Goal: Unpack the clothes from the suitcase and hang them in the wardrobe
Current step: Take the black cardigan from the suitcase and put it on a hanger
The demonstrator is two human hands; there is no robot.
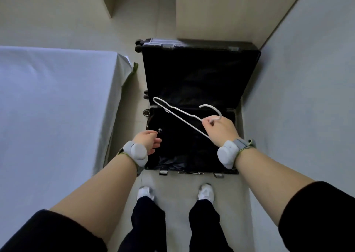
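1. Pale-blue sheeting is seen over the bed (57,98), which fills the left side and stands just beside the suitcase.
2. A grey band (135,152) is worn on the left wrist. The left hand (148,141) is held over the near left corner of the suitcase, fingers loosely curled, with nothing seen in them; whether the cloth below is touched cannot be told.
3. The black suitcase (199,73) is laid open on the floor (157,17), between the bed and the wall, its far half raised beyond the near half.
4. Dark clothes (178,142) are seen in the near half, with a small round white logo (159,130) just beside the left fingertips. They are hard to tell from the black lining.
5. A white wire hanger (184,121) is held aslant above the suitcase, hook to the right, its far shoulder pointing up and left.
6. The hanger's neck, just below the hook, is pinched by the right hand (221,130) between thumb and fingers. A second grey band is worn on that wrist.
7. A pale grey wall (307,78) is seen along the right, just beside the suitcase.
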